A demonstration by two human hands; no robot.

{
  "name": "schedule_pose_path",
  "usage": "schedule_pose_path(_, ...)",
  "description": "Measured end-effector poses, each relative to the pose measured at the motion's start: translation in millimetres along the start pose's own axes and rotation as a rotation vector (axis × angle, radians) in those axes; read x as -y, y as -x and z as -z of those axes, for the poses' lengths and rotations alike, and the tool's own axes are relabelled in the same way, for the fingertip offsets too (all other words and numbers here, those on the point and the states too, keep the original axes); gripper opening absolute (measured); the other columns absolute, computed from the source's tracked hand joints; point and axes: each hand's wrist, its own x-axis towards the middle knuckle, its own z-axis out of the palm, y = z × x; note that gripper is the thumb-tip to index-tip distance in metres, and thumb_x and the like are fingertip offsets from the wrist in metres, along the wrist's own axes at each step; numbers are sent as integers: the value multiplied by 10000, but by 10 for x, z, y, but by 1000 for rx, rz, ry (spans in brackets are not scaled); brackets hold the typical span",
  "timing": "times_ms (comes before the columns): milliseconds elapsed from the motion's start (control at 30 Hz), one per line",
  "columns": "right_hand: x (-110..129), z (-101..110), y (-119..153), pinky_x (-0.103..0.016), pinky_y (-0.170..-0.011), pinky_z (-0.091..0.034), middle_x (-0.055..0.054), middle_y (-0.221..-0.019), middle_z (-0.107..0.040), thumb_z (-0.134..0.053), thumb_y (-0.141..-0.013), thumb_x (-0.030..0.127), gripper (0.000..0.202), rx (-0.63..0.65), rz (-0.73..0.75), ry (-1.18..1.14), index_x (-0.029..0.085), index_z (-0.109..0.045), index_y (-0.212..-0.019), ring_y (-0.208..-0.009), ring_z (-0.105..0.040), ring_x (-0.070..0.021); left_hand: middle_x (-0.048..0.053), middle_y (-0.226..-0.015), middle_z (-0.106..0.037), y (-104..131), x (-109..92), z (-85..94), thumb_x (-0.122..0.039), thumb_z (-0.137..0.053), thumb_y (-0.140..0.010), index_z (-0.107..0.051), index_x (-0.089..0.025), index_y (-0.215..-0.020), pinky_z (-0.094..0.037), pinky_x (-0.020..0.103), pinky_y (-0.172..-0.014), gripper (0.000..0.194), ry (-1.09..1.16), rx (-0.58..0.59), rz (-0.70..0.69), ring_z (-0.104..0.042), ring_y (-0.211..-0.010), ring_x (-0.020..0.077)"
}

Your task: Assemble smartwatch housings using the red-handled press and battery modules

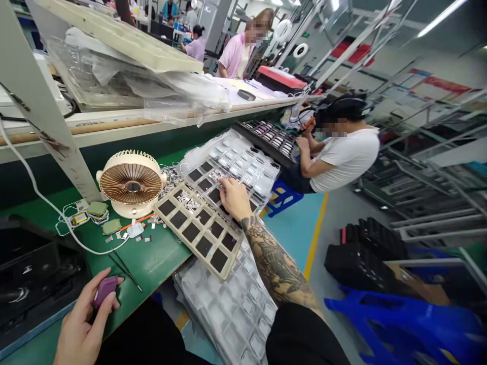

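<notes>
Low on the left, my left hand (pixel 85 317) holds a small purple item (pixel 105 290) between thumb and fingers, above the green table's edge. My right hand (pixel 234 197) reaches out over a clear plastic tray (pixel 196 163); its index finger points at small silvery parts (pixel 216 175) in one compartment. Whether its fingertips hold anything is too small to tell. Beside it lies a cream tray (pixel 224 276) with dark-lined compartments, one with a heap of small metal pieces (pixel 187 200). Black tweezers (pixel 127 272) rest on the table near my left hand.
A cream fan (pixel 132 185) stands behind the trays. Green pads (pixel 111 226) and a white cable (pixel 38 190) lie to the left. Stacked clear trays (pixel 228 309) sit below the table edge. A person in white (pixel 348 152) works at a dark tray (pixel 266 139). Blue stools stand right.
</notes>
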Motion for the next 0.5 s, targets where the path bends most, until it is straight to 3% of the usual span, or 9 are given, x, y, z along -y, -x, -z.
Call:
schedule_pose_path(233,30,190,-1,-444,-938,-550,-132,-1149,-735,-505,-1022,189,439,-46,13,-136,193,-741,-1391,-973,-702,-290,123,-1173,-875,19,-158,-17,-665,-761,-1004,-676,-222,-1532,-701,361,-820,694,31,-17,29,-827,-850,255)
schedule_pose_path(367,56,307,123,-438,-911,-564,-119,-1106,-723,-520,-1005,183,444,-32,49,-192,210,-760,-1377,-941,-692,-284,131,-1212,-868,16,-135,1,-654,-758,-1016,-660,-221,-1550,-697,352,-822,694,38,-9,33,-824,-865,250)
schedule_pose_path(500,160,266,295,-446,-945,-565,-122,-1154,-720,-533,-1027,205,418,-13,50,-216,229,-764,-1374,-975,-685,-286,126,-1275,-857,8,-93,43,-638,-745,-1034,-646,-228,-1561,-684,319,-848,676,26,15,30,-824,-922,233)
